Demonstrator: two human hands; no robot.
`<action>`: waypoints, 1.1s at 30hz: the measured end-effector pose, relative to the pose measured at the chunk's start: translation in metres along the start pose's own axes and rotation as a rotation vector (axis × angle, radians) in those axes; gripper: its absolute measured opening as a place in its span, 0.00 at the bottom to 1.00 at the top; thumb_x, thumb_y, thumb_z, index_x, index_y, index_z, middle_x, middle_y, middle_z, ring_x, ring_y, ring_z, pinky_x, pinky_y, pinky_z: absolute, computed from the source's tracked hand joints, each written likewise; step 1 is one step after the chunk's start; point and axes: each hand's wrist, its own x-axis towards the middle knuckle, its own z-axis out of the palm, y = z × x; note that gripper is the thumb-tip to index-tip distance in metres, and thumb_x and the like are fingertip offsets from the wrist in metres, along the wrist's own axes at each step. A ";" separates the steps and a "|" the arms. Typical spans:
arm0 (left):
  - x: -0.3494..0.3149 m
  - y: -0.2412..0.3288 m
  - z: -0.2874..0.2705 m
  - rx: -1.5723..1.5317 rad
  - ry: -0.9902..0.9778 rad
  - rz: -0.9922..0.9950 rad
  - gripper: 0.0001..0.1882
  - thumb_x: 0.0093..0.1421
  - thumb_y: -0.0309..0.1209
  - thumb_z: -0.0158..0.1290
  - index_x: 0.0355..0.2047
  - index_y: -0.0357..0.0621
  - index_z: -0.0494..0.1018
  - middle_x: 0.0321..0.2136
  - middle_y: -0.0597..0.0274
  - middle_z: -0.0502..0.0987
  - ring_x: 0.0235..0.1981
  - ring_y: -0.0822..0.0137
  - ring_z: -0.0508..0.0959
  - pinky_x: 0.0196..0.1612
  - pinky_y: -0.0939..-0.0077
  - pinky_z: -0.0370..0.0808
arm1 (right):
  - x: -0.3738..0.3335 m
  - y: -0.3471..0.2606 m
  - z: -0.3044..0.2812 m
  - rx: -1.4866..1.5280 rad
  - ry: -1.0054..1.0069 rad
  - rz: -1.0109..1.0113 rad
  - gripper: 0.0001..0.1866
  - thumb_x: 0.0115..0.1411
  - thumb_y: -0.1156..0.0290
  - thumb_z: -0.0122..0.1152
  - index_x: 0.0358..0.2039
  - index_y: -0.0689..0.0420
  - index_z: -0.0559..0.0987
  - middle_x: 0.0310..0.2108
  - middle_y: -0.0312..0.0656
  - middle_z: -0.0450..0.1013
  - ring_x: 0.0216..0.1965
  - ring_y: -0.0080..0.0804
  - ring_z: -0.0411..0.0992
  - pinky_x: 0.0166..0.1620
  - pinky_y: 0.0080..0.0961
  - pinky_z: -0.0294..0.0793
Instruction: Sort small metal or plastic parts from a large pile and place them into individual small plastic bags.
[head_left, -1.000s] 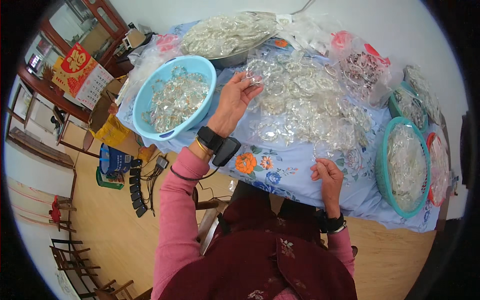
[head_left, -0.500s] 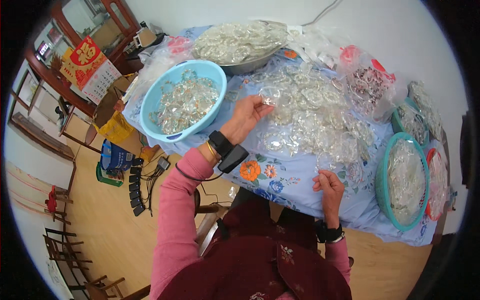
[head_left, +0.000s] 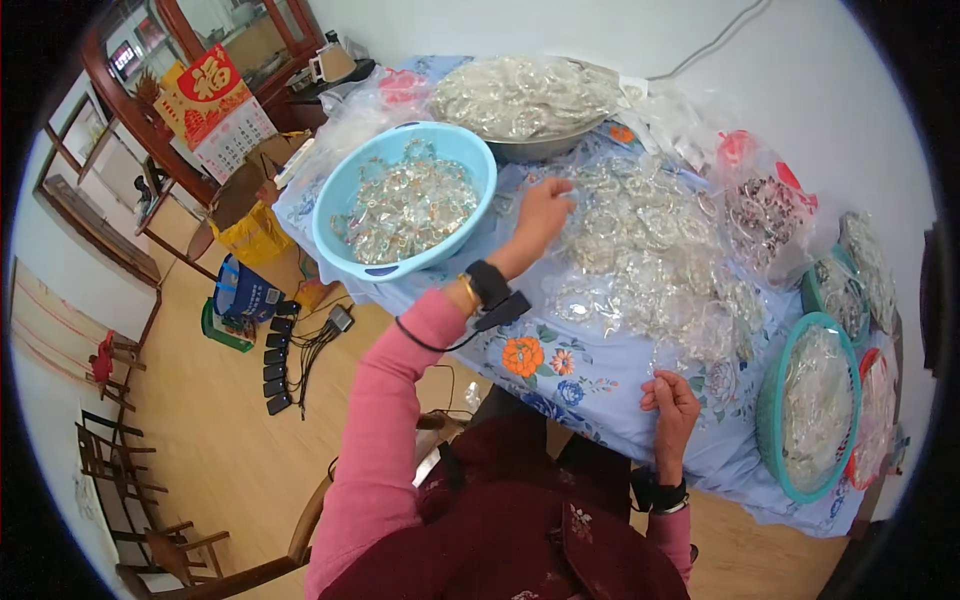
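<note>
My left hand [head_left: 543,218] is over the left edge of a heap of clear plastic packets [head_left: 645,260] on the table, its fingers bent together. Whether a packet is between them is too unclear to tell. The packets seem to contain pale, shiny beaded bracelets. Close to the table's front edge, my right hand [head_left: 673,412] is closed with curled fingers, just below the heap's lowest packets; anything inside it is hidden. Left of my left hand stands a light blue basin [head_left: 335,185] with more sparkling packets, some with orange and green tints.
A metal bowl [head_left: 540,150] piled with packets stands at the back. To the right are a clear bag of dark reddish pieces [head_left: 768,215], a teal basket [head_left: 768,420] and a red-rimmed basket [head_left: 872,365]. A flowered blue cloth [head_left: 610,405] covers the table.
The view has shifted, so the table appears farther right and slightly lower. The clear packet at my left fingertips no longer shows distinctly. My right hand remains near the front edge.
</note>
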 end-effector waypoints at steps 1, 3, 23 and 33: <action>-0.012 -0.012 -0.005 0.303 0.060 0.141 0.25 0.51 0.27 0.51 0.50 0.34 0.61 0.45 0.47 0.68 0.48 0.54 0.67 0.51 0.64 0.66 | 0.000 0.000 -0.001 -0.014 -0.002 -0.008 0.09 0.60 0.74 0.52 0.37 0.65 0.75 0.25 0.40 0.74 0.21 0.18 0.67 0.26 0.14 0.68; -0.023 -0.029 -0.018 0.910 0.177 0.436 0.29 0.48 0.26 0.51 0.52 0.32 0.58 0.47 0.40 0.66 0.53 0.48 0.63 0.54 0.59 0.62 | 0.002 0.002 -0.002 -0.011 0.001 -0.004 0.09 0.60 0.74 0.52 0.37 0.65 0.75 0.25 0.40 0.74 0.21 0.18 0.67 0.26 0.14 0.68; -0.002 -0.032 -0.035 0.998 0.209 0.116 0.15 0.51 0.26 0.49 0.40 0.37 0.70 0.38 0.44 0.72 0.38 0.49 0.75 0.38 0.57 0.73 | -0.001 0.004 -0.003 -0.036 0.021 0.013 0.08 0.59 0.74 0.52 0.37 0.64 0.75 0.25 0.39 0.74 0.20 0.18 0.68 0.26 0.14 0.68; -0.051 0.022 -0.026 -0.939 -0.331 -0.208 0.22 0.62 0.36 0.38 0.50 0.31 0.63 0.48 0.40 0.69 0.51 0.43 0.68 0.53 0.48 0.67 | 0.002 0.004 -0.001 -0.015 0.011 0.005 0.08 0.59 0.74 0.52 0.37 0.64 0.75 0.25 0.39 0.74 0.21 0.18 0.68 0.26 0.14 0.68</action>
